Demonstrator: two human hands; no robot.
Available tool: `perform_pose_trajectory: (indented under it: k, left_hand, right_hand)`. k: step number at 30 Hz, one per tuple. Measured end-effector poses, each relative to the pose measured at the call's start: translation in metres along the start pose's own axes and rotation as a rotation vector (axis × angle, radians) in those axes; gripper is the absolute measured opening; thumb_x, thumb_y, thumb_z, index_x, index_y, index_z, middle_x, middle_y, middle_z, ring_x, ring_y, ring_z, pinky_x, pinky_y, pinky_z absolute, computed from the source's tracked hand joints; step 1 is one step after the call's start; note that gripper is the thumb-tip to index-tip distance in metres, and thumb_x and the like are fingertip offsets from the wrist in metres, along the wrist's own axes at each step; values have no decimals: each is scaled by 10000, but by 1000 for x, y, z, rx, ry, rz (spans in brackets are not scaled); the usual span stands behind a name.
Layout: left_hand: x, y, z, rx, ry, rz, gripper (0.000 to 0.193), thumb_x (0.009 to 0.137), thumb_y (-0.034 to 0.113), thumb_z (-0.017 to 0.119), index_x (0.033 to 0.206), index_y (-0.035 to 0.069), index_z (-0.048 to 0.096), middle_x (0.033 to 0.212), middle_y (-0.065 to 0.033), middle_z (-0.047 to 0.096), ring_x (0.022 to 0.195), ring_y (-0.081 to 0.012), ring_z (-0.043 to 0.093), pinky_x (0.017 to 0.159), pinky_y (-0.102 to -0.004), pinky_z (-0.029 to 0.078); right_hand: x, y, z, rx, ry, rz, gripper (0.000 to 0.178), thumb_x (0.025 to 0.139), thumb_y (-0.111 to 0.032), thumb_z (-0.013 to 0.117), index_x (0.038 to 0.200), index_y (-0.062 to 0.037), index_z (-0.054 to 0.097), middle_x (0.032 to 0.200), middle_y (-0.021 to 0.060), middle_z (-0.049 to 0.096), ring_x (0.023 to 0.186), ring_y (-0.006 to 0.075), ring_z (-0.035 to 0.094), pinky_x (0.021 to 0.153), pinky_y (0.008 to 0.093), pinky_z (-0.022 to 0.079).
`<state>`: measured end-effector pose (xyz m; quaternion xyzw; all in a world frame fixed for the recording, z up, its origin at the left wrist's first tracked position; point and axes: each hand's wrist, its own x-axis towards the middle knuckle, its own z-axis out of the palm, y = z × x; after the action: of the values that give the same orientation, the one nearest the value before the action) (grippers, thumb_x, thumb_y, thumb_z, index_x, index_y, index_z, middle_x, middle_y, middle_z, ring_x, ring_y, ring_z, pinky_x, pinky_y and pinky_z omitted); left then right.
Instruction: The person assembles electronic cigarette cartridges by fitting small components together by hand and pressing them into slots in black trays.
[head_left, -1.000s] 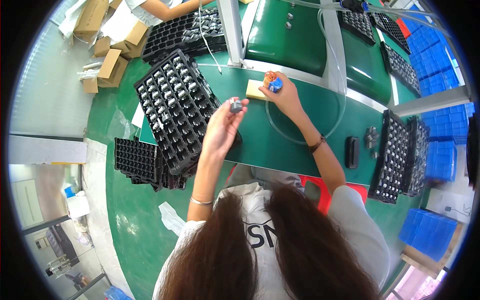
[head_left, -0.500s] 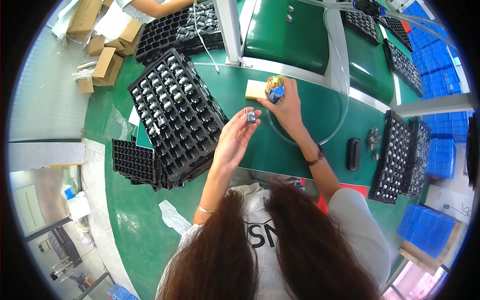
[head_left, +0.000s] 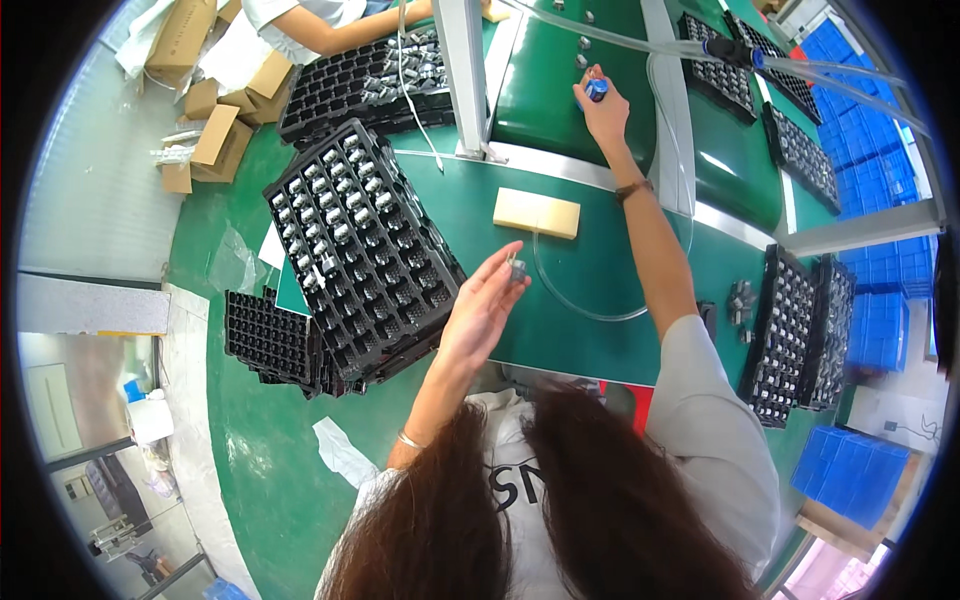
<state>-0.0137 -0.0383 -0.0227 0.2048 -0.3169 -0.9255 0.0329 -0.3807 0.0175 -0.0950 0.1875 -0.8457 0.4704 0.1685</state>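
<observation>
My left hand (head_left: 478, 318) is raised over the green table, its fingertips pinching a small grey metal part (head_left: 518, 271) with thin pins sticking up. My right hand (head_left: 606, 118) reaches forward over the green conveyor belt (head_left: 540, 110). Its fingers are closed round a small cylindrical blue object (head_left: 597, 90), mostly hidden by the grip. Several small metal parts (head_left: 583, 43) lie on the belt just beyond that hand. Between my hands, a pale yellow block (head_left: 537, 213) rests on the table. Left of my left hand, a tilted black tray (head_left: 365, 300) holds silvery parts in some of its pockets.
Another person's arm (head_left: 345, 32) works over a black tray (head_left: 325, 95) at the far left. A metal post (head_left: 462, 75) and clear tubing (head_left: 610, 318) stand near my reach. At right are loose grey parts (head_left: 741, 303) and filled trays (head_left: 778, 345). Cardboard boxes (head_left: 218, 145) sit upper left.
My right hand has moved forward from beside the yellow block to over the belt, carrying the blue object. My left hand stays near its place with the metal part.
</observation>
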Motion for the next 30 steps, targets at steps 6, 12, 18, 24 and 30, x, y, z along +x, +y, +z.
perform_pose_trajectory:
  k: [6,12,18,24,30]
  left_hand:
    - [-1,-6,-5,-3,49,31,372,908,140,544,1248,17,459,1035,-21,588,952,-117,555,850,-216,441]
    - [9,-5,10,89,10,171,299,896,117,562,1171,6,521,1022,-25,595,945,-118,550,854,-228,424]
    - [4,6,23,232,66,261,310,873,120,595,1151,-10,550,1044,-40,604,942,-103,552,873,-246,413]
    - [-3,-4,20,340,28,297,337,854,128,621,1156,-8,558,1034,-48,613,923,-86,548,861,-236,413]
    - [-12,-13,21,175,47,218,351,854,132,626,1165,-13,553,1048,-54,615,928,-89,552,866,-236,414]
  right_hand:
    - [10,6,8,-142,-27,77,431,716,-421,689,978,-90,602,816,157,648,774,323,637,692,373,487]
    - [-35,-36,-36,480,0,119,481,757,-441,676,966,-18,578,825,62,608,755,154,604,669,290,467]
    - [-170,-154,-123,935,-479,323,306,898,-288,534,994,-2,580,977,66,599,836,100,577,687,220,467]
    - [-202,-161,-138,909,-457,215,303,904,-264,516,1018,11,573,922,42,603,782,76,564,655,202,453]
    - [-221,-162,-145,907,-462,268,273,898,-219,511,1035,9,573,905,30,605,782,65,559,650,196,452]
